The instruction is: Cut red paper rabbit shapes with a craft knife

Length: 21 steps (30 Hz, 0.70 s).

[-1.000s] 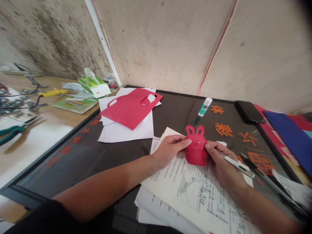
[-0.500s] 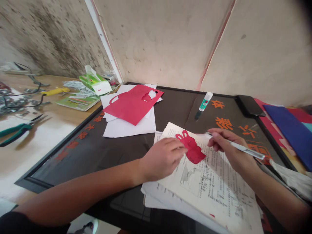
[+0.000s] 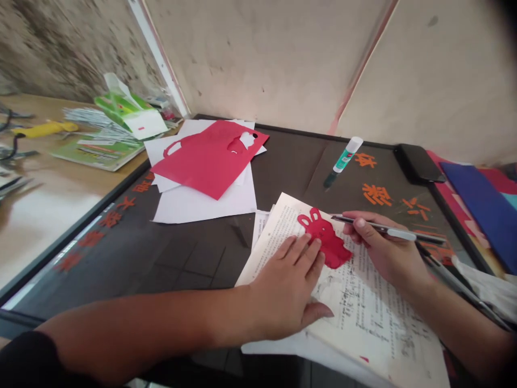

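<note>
A red paper rabbit cut-out (image 3: 326,238) lies flat on a printed sheet (image 3: 363,312) on the dark cutting mat (image 3: 181,253). My left hand (image 3: 288,288) rests flat on the printed sheet, fingers stretched out, its fingertips touching the rabbit's left edge. To the right of the rabbit, my right hand (image 3: 385,253) is closed round a slim silver craft knife (image 3: 388,230), whose tip points left towards the rabbit's ears.
A red sheet with cut-out holes (image 3: 208,159) lies on white papers at the mat's back left. A glue stick (image 3: 343,160), orange paper characters (image 3: 374,194) and a black phone (image 3: 418,164) are at the back right. Blue card (image 3: 480,210) lies at the right edge; a green box (image 3: 129,113) stands on the wooden desk.
The rabbit went from held upright in both hands to lying flat on the printed sheet. My left hand opened and pressed down flat; my right hand drew back with the knife.
</note>
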Tool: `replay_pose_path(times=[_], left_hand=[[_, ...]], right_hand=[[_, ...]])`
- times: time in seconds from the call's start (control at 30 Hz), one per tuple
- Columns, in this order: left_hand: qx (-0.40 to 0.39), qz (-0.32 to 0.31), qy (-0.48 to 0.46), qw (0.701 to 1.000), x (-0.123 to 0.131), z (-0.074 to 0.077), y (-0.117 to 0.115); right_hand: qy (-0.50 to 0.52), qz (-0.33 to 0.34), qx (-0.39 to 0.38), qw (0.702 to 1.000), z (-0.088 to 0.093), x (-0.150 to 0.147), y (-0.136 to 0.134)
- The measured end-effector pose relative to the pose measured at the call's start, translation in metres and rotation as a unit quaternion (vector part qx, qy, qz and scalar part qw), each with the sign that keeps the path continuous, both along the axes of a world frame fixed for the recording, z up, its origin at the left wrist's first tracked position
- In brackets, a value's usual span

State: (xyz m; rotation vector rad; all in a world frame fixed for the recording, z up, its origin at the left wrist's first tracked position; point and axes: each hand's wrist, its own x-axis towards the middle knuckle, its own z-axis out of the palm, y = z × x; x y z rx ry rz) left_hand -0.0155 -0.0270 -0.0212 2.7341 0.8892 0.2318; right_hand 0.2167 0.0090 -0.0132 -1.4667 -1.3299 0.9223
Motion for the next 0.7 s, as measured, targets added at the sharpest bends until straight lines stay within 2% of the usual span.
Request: replay_pose_path(times=[0.2,0.3,0.5,0.7], left_hand=[[0.02,-0.021,-0.031,0.999,-0.004,-0.005,0.0],[0.026,-0.021,-0.042,0.999,-0.004,-0.007,0.0],[0.017,-0.015,-0.037,0.999,-0.004,-0.005,0.0],[0.021,-0.026,-0.02,0.999,-0.005,-0.005,0.0]], right_hand=[[0.015,-0.021,-0.006,1.0,-0.004,0.001,0.005],[0.008,0.0,-0.011,1.0,-0.006,0.006,0.005],[-0.074,0.099,-0.014,0.992,-0.004,0.011,0.002],[-0.091,0.088,-0.021,0.992,-0.002,0.008,0.004]])
